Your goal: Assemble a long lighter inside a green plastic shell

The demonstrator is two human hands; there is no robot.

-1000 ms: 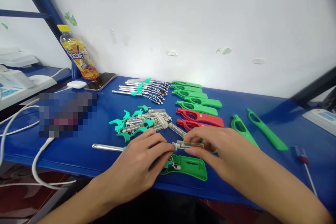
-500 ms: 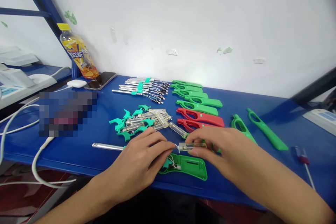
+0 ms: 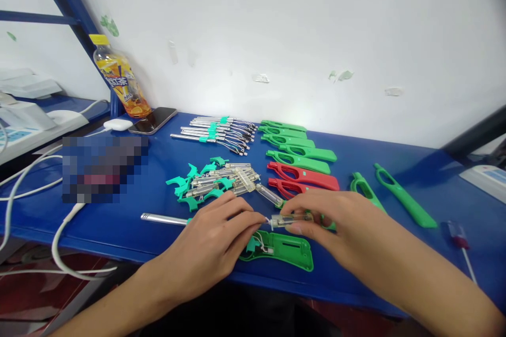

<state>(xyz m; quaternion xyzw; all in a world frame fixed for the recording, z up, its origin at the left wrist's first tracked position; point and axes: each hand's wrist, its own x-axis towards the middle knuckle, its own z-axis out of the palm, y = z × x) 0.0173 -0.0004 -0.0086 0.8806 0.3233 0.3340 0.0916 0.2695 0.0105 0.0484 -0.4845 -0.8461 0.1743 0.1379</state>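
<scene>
My right hand (image 3: pixel 336 218) is closed around a clear lighter fuel tank (image 3: pixel 281 220), its thumb below and fingers above. At the tank's left end, my left hand (image 3: pixel 215 237) pinches a thin pale tube (image 3: pixel 268 220) between thumb and fingertips. Below the hands lies an opened green lighter casing half (image 3: pixel 292 251), hollow side up, with white wires and a teal trigger (image 3: pixel 251 245) inside. A silver metal barrel (image 3: pixel 164 218) sticks out to the left; my left hand hides where it meets the casing.
Beyond my hands lies a pile of clear tanks (image 3: pixel 244 179) and teal triggers (image 3: pixel 191 204). Wired metal barrels (image 3: pixel 193 137) lie behind them. Green casings (image 3: pixel 302 162) and red casings (image 3: pixel 322 179) line up rightward. A screwdriver (image 3: pixel 458 237) is far right; a phone (image 3: pixel 153 120) and bottle (image 3: pixel 122 81) stand left.
The whole scene sits slightly further right as the camera shifts. Both hands keep the same hold on the fuel tank and the thin tube, with hardly any movement.
</scene>
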